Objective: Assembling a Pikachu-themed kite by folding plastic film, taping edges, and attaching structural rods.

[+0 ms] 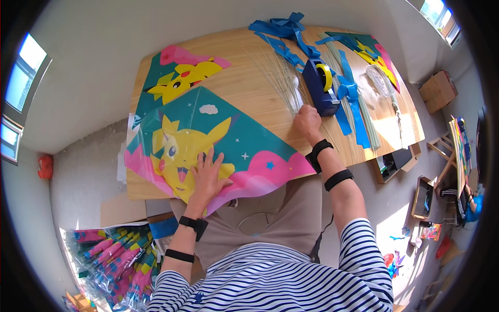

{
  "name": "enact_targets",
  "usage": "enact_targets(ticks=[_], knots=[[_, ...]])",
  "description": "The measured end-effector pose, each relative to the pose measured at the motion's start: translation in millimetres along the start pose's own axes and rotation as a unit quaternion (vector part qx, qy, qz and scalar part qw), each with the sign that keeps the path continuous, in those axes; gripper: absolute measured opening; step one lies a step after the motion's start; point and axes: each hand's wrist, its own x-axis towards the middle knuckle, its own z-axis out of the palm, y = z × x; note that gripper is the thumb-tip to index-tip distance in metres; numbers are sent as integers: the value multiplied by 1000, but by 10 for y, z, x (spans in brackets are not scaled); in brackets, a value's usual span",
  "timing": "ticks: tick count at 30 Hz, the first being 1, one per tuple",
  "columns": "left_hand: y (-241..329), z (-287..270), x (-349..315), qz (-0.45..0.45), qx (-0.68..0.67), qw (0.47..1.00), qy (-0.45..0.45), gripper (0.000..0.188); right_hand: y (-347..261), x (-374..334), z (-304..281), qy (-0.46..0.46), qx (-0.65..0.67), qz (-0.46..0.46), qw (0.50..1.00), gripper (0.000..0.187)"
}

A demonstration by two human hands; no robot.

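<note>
My left hand (209,178) lies spread on a large kite-shaped plastic sheet (249,140), printed with a yellow cartoon animal, teal sky and pink clouds. The sheet's lower edge hangs over the table's front edge. To the right, my right hand (308,124) is closed over the near ends of a loose spread of thin pale rods (278,78). It seems to pinch a thin rod, though the fingertips are partly hidden. Just beyond that hand stands a dark blue tape dispenser (318,86) with a yellow-cored roll (325,78).
The wooden table (244,67) also bears another printed sheet (182,78), blue ribbons (349,89), a clear plastic box (381,80) and a printed sheet at far right (382,57). Packed printed pieces (117,260) sit low at left. Cartons (438,91) stand on the floor at right.
</note>
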Motion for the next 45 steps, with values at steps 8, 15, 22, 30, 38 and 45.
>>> enact_targets(ticks=[8, 15, 22, 30, 38, 45], knots=[[13, -12, 3, -17, 9, 1000, -10, 92, 132, 17, -99, 25, 58, 36, 997, 10], [10, 3, -1, -9, 19, 1000, -1, 92, 190, -31, -203, 106, 102, 46, 988, 16], [7, 1, -7, -30, -1, 1000, 6, 89, 139, -599, -235, 27, 290, 14, 957, 12], [-97, -33, -183, 27, -60, 985, 161, 72, 38, -1441, 64, -74, 310, 27, 947, 6], [-1087, -187, -860, -190, -58, 901, 386, 51, 105, -1417, 169, -52, 261, -19, 964, 5], [-1400, -126, -841, -349, -291, 803, 386, 43, 101, -1432, 138, -34, 237, -29, 970, 6]])
